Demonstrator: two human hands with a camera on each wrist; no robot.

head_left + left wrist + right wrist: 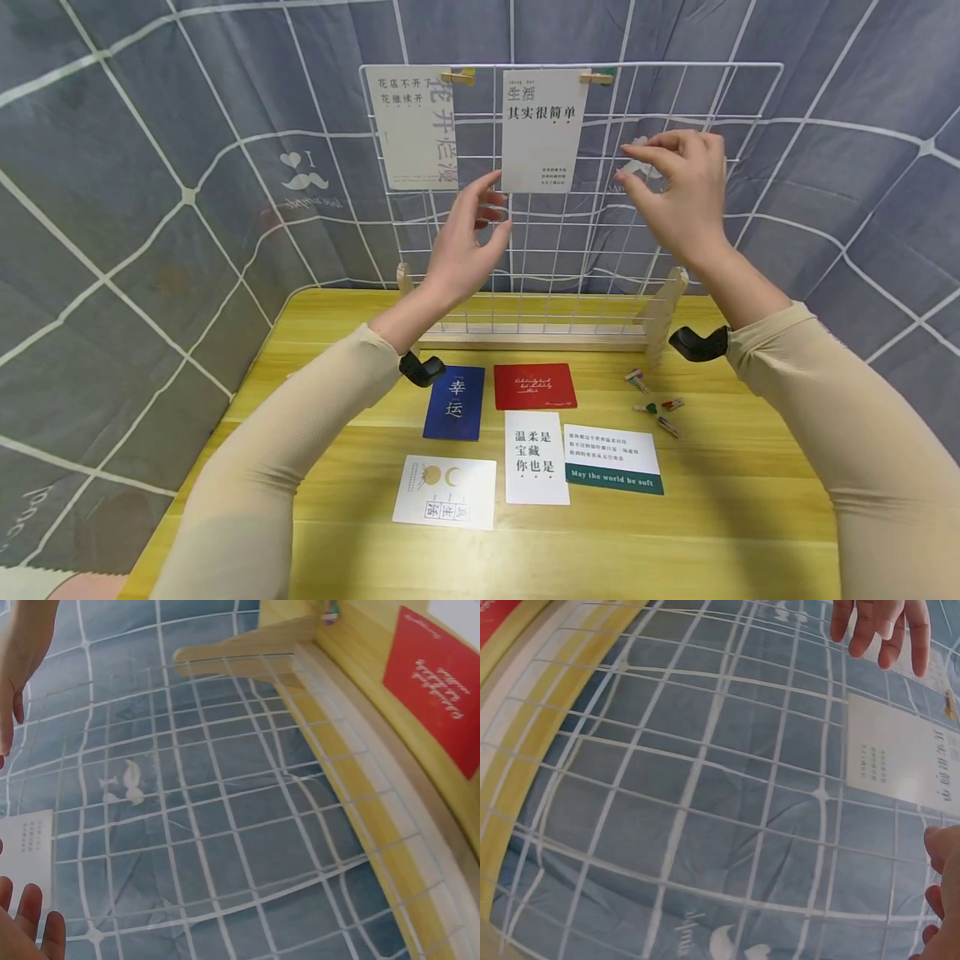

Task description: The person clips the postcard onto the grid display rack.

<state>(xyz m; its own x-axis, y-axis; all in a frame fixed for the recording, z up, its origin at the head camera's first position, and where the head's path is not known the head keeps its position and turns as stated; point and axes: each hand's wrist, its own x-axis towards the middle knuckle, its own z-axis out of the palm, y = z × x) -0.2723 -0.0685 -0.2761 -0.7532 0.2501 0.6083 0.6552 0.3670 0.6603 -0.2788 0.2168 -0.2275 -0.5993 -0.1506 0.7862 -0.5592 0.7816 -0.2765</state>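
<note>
A white card with black lettering (543, 142) hangs on a white wire grid (630, 242), held at its top right by a small wooden clothespin (596, 78). My left hand (468, 237) is at the card's lower left corner, index fingertip right at its edge, the other fingers loosely bent and thumb apart. To the card's right, my right hand (682, 192) hovers before the grid, thumb and index finger a little apart with nothing between them. The right wrist view shows the card (900, 754) between my left fingers (885, 630) and my right hand (945, 892).
Another white card (408, 133) hangs at the grid's left under a clothespin. On the wooden table lie a blue card (454, 404), a red card (536, 387), several white cards and several small clothespins (667, 427). Wooden feet (663, 312) support the grid; a grey checked curtain surrounds it.
</note>
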